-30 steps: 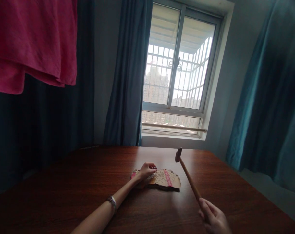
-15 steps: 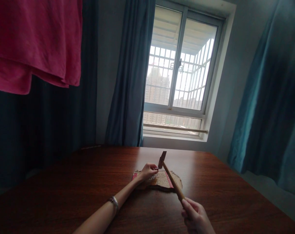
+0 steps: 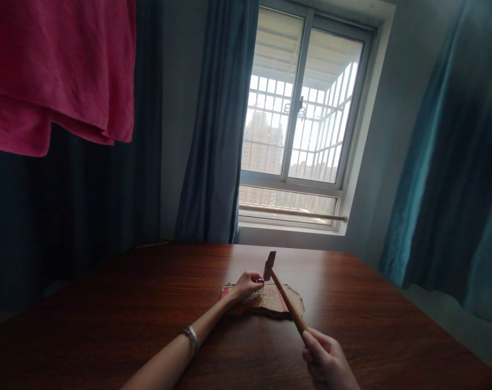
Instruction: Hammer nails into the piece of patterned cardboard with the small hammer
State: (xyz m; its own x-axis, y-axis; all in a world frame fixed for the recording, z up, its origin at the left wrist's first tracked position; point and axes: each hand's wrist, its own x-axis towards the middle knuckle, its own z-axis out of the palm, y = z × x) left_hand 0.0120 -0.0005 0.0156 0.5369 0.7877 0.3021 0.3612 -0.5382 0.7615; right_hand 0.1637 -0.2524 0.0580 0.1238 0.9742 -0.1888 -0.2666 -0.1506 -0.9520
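Observation:
My right hand is wrapped round the lower end of the wooden handle of a hammer. The dark metal head is up beside the fingertips of my left hand. Those fingers are pinched together over a flat, irregular board with pink areas and rows of small dots or studs. What they pinch is too small to make out. My left hand and forearm cover the board's left part, and the hammer handle crosses its right part.
The board lies on a large brown wooden table. Beyond its far edge is a window with bars outside. Blue curtains hang on both sides, and a pink cloth hangs at upper left. A metallic bracelet circles my left wrist.
The hammer head has shifted very slightly to the left. My left hand and the board stay in nearly the same place.

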